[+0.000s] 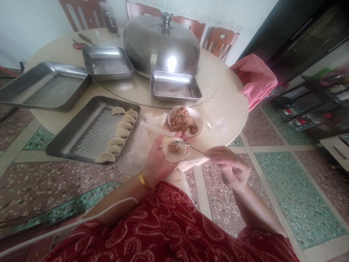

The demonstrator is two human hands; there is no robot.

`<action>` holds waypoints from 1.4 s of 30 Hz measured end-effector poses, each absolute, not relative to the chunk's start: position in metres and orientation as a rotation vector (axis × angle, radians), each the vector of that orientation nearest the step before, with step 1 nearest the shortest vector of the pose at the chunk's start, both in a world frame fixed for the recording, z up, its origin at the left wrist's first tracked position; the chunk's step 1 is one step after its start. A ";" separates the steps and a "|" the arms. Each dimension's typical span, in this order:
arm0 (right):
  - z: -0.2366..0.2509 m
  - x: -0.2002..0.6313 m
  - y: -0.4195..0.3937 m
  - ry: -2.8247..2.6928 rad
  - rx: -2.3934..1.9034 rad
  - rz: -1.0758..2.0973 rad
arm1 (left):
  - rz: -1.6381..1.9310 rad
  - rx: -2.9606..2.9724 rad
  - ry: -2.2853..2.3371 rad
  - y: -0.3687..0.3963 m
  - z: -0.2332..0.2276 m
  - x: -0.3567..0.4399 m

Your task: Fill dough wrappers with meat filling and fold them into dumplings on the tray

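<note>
My left hand point(159, 158) cups a round dumpling wrapper point(174, 156), its fingers curled beneath the dough. A small mound of minced filling point(173, 147) lies on the wrapper's middle. In my right hand point(230, 165) is the handle of a metal spoon point(192, 148), gripped between thumb and fingers. The spoon's tip reaches over the wrapper and touches the filling. Just beyond my left hand stands a white plate point(200, 130) heaped with more minced filling. Several folded dumplings point(117, 141) lie in a row along the right side of a metal tray point(76, 134).
Crumpled clear plastic point(136, 145) lies between tray and plate. Three other metal trays stand behind: one far left point(45, 87), one point(107, 62) beside a big domed steamer lid point(160, 43), one point(176, 87) in front of it. Red-handled scissors point(79, 46) lie at the back left.
</note>
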State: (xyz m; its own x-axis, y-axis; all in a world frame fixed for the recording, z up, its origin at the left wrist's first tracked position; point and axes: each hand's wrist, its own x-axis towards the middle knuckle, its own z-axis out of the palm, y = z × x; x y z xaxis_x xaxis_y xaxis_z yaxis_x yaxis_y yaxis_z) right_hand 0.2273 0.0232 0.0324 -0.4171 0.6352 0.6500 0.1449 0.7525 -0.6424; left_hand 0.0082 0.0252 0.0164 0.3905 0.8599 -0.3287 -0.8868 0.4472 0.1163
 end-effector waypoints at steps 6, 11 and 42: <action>0.029 0.227 0.024 -1.969 -0.625 0.635 | 1.088 -0.041 0.353 0.024 0.019 0.008; 0.030 0.228 0.026 -1.928 -0.641 0.644 | 1.082 -0.058 0.341 0.025 0.015 0.008; 0.010 0.233 0.059 -1.615 -0.934 0.521 | 1.090 0.002 0.426 0.029 0.006 0.011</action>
